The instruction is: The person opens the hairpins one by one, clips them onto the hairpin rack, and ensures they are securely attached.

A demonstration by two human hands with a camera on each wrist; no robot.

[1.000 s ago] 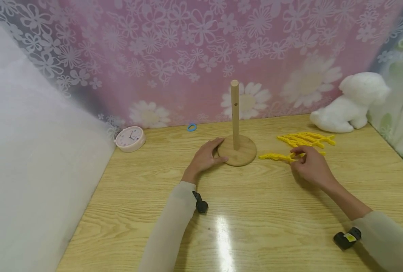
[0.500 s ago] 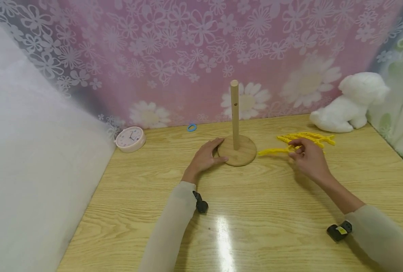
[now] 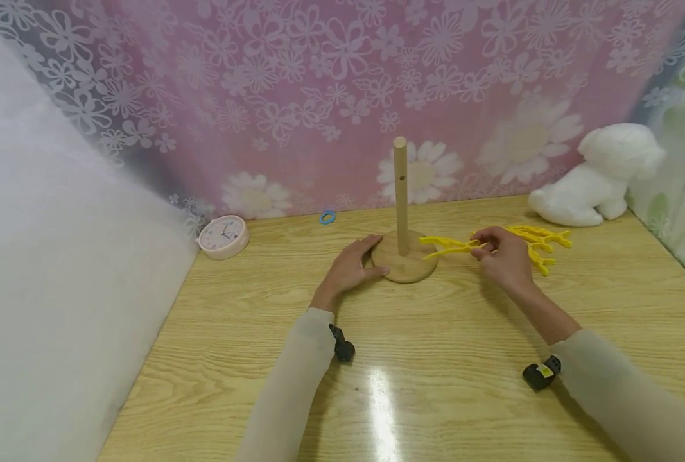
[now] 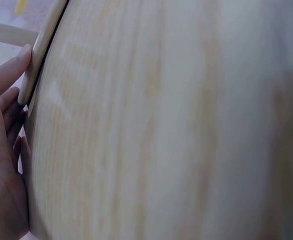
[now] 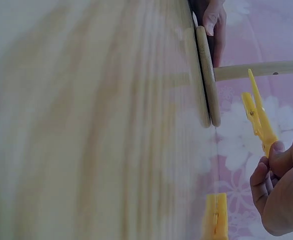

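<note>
A wooden stand has an upright round post (image 3: 401, 205) on a flat disc base (image 3: 414, 274). My left hand (image 3: 345, 268) holds the left edge of this base; in the left wrist view its thumb (image 4: 22, 55) lies over the rim. My right hand (image 3: 505, 260) pinches a yellow plastic clip (image 3: 463, 246) by its handle end. The clip's two long prongs point left, spread apart, and overlap the base's right edge in the head view. In the right wrist view the spread prongs (image 5: 259, 112) show toward the post.
More yellow clips (image 3: 543, 242) lie on the wooden table (image 3: 250, 359) beyond and right of my right hand. A white plush dog (image 3: 596, 176) sits at the back right. A pink clock (image 3: 223, 236) and a blue ring (image 3: 327, 217) are at the back left.
My right hand has lifted one yellow clip from beside the others and carried it left toward the stand. Its prongs have come apart. My left hand stays on the base.
</note>
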